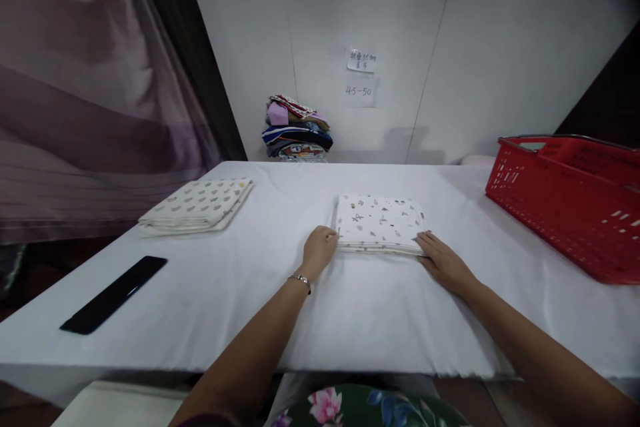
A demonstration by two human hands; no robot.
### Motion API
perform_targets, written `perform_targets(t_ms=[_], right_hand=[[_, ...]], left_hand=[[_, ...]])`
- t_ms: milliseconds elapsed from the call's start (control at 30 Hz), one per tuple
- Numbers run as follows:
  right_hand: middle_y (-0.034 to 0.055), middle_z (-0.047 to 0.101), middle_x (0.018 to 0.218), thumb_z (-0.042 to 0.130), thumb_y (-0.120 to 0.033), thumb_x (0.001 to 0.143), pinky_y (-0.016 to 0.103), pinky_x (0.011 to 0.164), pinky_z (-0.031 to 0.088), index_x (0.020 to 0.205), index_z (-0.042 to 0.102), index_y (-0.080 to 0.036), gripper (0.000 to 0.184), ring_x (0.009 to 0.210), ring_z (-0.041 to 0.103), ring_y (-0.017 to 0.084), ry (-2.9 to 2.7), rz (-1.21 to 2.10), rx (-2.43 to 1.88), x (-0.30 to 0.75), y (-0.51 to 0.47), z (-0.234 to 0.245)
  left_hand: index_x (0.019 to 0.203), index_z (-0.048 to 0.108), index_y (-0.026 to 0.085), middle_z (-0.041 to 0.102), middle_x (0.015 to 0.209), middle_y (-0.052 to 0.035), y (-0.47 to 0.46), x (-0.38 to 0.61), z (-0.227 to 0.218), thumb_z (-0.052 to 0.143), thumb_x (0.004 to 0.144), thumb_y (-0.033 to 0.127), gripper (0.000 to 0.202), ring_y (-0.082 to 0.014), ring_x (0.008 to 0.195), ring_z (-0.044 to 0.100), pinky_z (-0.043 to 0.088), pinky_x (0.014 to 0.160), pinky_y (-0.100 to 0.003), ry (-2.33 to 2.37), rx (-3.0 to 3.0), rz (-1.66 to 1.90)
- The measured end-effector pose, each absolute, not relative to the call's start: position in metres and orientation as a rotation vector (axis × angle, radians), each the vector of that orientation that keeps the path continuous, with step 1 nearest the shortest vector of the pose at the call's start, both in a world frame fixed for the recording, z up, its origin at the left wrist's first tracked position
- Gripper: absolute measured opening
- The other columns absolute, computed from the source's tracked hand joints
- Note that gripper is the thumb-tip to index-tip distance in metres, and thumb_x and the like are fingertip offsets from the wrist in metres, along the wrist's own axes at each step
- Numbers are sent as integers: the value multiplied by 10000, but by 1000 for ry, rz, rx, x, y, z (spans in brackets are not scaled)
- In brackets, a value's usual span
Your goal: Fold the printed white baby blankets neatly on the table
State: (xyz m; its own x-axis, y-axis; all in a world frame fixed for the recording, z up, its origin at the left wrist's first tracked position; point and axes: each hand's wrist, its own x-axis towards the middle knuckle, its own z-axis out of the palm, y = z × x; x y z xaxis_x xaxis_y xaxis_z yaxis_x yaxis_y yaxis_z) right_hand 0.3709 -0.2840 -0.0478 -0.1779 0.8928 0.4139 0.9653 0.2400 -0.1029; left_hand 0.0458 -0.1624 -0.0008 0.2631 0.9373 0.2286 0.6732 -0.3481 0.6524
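Nearest, a slab, dark and flat, lies on the white table, toward the wearer from the left fingers and well out to their left. The left hand sits at the near left corner of the cloth; its fingers are curled in, and whether they pinch the edge cannot be told. The right hand covers the near right corner, its fingers extended and close together on top, the thumb apart at the near edge; whether it grips from below cannot be told. The cloth, white with small scattered prints, lies flat between the two sets of fingers in several layers. It is probably light, soft and unbreakable, with little stiffness beyond that of its folds, and the layers may slide or fan if only the top one is taken. The best hold is likely at both near corners, thumbs under the whole thickness and fingers above. Well right of the right fingers stands the basket, red. Beyond and left of the left fingers lies a second cloth, folded; farther still rises a stack of fabrics, by the wall.
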Motion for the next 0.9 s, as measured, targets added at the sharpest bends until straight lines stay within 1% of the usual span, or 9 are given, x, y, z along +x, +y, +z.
perform_targets(t_ms=[133, 267, 367, 467, 567, 633, 733, 800, 900], right_hand=[[112, 444, 1373, 390, -341, 905, 479, 1078, 320, 1350, 415, -166, 478, 1332, 296, 252, -2132, -242, -1697, 370, -284, -46], [77, 421, 1397, 388, -339, 912, 473, 1084, 313, 1374, 384, -208, 479, 1340, 280, 237, -2112, -190, -1687, 372, -287, -49], [70, 400, 1412, 394, -374, 914, 460, 1086, 306, 1378, 377, -214, 492, 1348, 259, 230, -2100, -137, -1684, 374, -290, -49], [82, 417, 1399, 376, -449, 914, 482, 1075, 297, 1351, 422, -215, 497, 1338, 282, 247, -2058, -44, -1813, 370, -286, -38], [96, 390, 1415, 318, -502, 920, 500, 1080, 248, 1348, 428, -209, 530, 1345, 264, 255, -1987, 12, -1933, 358, -266, -17], [108, 323, 1451, 300, -523, 917, 471, 1096, 213, 1369, 396, -176, 578, 1365, 208, 248, -1951, 43, -1941, 348, -243, -4], [118, 233, 1488, 304, -537, 908, 442, 1095, 217, 1406, 321, -147, 633, 1380, 150, 240, -1886, 118, -1990, 341, -205, 3], [139, 222, 1489, 329, -523, 905, 457, 1077, 237, 1410, 300, -135, 638, 1380, 145, 258, -1859, 130, -2102, 344, -186, -1], [156, 260, 1472, 343, -509, 903, 483, 1048, 263, 1376, 349, -132, 605, 1367, 176, 295, -1866, 78, -2265, 357, -175, -15]], left_hand=[[1079, 614, 208, 555, 1261, -40, -161, 63, 0, 439, 879, 281, 275, -171, 1191, 464, 353, 1026, -327, 1208, 2443, 865], [1177, 566, 217, 472, 1366, -40, -160, 62, -15, 339, 927, 326, 355, -167, 1308, 348, 305, 1066, -357, 1061, 2589, 620], [1237, 526, 209, 413, 1412, -45, -157, 54, -23, 295, 937, 365, 409, -168, 1348, 277, 280, 1081, -364, 1056, 2530, 573], [1159, 585, 237, 463, 1375, -35, -151, 57, -16, 269, 938, 398, 418, -181, 1326, 325, 284, 1074, -385, 1082, 2458, 542], [1114, 610, 240, 489, 1351, -43, -140, 77, 3, 255, 937, 409, 431, -200, 1307, 355, 270, 1074, -400, 1126, 2468, 596], [1163, 579, 217, 434, 1395, -69, -130, 95, 14, 283, 928, 417, 428, -224, 1330, 310, 236, 1084, -420, 1164, 2517, 632], [1242, 505, 171, 328, 1454, -117, -117, 116, 14, 350, 901, 431, 457, -261, 1366, 217, 186, 1091, -461, 1275, 2581, 561], [1276, 460, 154, 286, 1471, -137, -111, 121, 4, 374, 882, 454, 503, -276, 1374, 184, 177, 1084, -487, 1361, 2572, 456], [1327, 390, 140, 249, 1481, -155, -108, 119, -14, 340, 877, 498, 578, -273, 1381, 161, 172, 1078, -504, 1418, 2512, 369]])
